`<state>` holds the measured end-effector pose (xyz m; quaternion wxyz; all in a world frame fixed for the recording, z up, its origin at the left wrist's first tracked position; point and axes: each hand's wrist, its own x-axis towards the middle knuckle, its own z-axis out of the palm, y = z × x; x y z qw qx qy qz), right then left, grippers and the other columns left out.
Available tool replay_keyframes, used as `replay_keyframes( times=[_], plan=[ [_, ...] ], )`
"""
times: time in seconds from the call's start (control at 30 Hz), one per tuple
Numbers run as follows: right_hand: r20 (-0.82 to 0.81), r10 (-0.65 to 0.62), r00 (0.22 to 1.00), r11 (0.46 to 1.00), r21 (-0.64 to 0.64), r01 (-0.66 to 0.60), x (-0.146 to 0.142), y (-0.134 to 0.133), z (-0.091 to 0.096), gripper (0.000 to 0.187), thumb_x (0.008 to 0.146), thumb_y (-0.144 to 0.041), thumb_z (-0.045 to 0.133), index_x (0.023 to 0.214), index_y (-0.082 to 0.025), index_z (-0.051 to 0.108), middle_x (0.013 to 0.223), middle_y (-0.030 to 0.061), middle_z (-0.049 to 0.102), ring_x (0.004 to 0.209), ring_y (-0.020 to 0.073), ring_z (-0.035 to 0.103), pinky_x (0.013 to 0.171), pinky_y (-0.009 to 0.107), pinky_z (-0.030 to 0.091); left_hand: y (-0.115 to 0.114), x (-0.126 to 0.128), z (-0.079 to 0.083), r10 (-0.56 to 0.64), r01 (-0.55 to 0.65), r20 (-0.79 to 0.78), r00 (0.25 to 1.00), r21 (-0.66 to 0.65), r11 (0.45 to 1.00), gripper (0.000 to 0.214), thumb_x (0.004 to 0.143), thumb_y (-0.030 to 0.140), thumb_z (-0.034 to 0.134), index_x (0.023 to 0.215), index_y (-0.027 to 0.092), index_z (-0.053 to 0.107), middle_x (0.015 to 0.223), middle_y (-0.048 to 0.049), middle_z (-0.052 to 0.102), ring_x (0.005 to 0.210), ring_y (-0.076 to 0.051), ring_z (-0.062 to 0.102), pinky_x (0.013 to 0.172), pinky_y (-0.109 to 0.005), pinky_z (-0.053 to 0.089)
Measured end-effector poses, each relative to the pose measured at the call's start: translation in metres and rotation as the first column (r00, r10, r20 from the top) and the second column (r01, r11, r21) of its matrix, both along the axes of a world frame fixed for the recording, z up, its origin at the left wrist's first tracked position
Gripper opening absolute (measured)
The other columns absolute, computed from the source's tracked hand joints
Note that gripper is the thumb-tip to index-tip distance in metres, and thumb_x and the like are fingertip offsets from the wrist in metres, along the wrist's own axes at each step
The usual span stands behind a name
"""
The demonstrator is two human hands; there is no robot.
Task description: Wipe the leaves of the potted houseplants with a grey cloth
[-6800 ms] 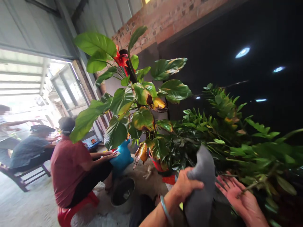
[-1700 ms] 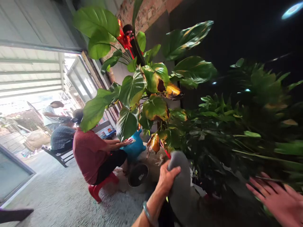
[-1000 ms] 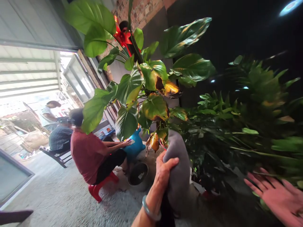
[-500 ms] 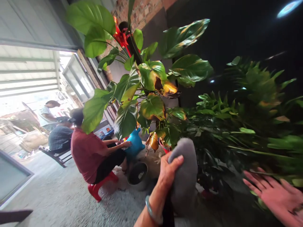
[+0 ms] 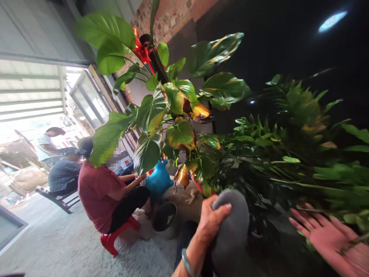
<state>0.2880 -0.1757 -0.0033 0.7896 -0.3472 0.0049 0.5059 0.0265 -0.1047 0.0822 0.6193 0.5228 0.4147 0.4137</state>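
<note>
My left hand is closed on a grey cloth, low in the middle of the view, with a bangle on its wrist. The cloth sits against the dark lower leaves of a bushy green plant. My right hand lies open, palm up, at the bottom right under that plant's long stems and leaves. Just behind stands a tall plant with big green and yellowing leaves and a red bow near its top.
A person in a red shirt sits on a red stool at the left, hands on a blue object. A dark bucket stands on the gravel floor. Two more people are by a bench at the doorway. A brick wall rises behind.
My left hand has carried the grey cloth up into the leaves and back down to the right. My right hand has stayed open under the stems. The view has drifted slightly.
</note>
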Motion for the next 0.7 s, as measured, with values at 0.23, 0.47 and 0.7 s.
replay_keyframes(
  times=[0.23, 0.47, 0.7],
  plan=[
    [-0.039, -0.031, 0.999, 0.999, -0.046, 0.029, -0.003, 0.002, 0.006, 0.023, 0.081, -0.027, 0.048, 0.087, -0.026, 0.070, 0.114, 0.0109, 0.067, 0.100, 0.0282, 0.069, 0.065, 0.042, 0.065, 0.039, 0.034, 0.054, 0.046, -0.104, 0.196, 0.980, 0.299, 0.949, 0.065, 0.061, 0.040, 0.079, 0.122, 0.020, 0.065, 0.112, -0.0052, 0.071, 0.099, -0.021, 0.065, 0.088, -0.030, 0.051],
    [-0.097, -0.011, 0.995, 0.998, -0.069, 0.004, -0.003, -0.002, 0.009, 0.022, 0.081, -0.031, 0.051, 0.086, -0.025, 0.071, 0.107, 0.0121, 0.070, 0.096, 0.0280, 0.071, 0.062, 0.039, 0.064, -0.005, 0.022, -0.024, -0.553, 0.592, -0.320, 0.769, 0.033, 0.805, 0.045, 0.069, 0.040, 0.073, 0.110, 0.022, 0.076, 0.098, -0.0027, 0.075, 0.095, -0.027, 0.067, 0.091, -0.037, 0.050],
    [-0.044, -0.020, 0.999, 1.000, -0.003, 0.020, -0.004, -0.003, 0.013, 0.024, 0.080, -0.030, 0.051, 0.093, -0.025, 0.071, 0.113, 0.0118, 0.070, 0.095, 0.0286, 0.072, 0.066, 0.043, 0.064, 0.027, 0.048, 0.060, -0.178, 0.148, 0.073, 0.981, 0.302, 0.942, 0.060, 0.065, 0.047, 0.077, 0.117, 0.018, 0.072, 0.105, -0.0067, 0.074, 0.098, -0.026, 0.065, 0.089, -0.035, 0.051]
  ],
)
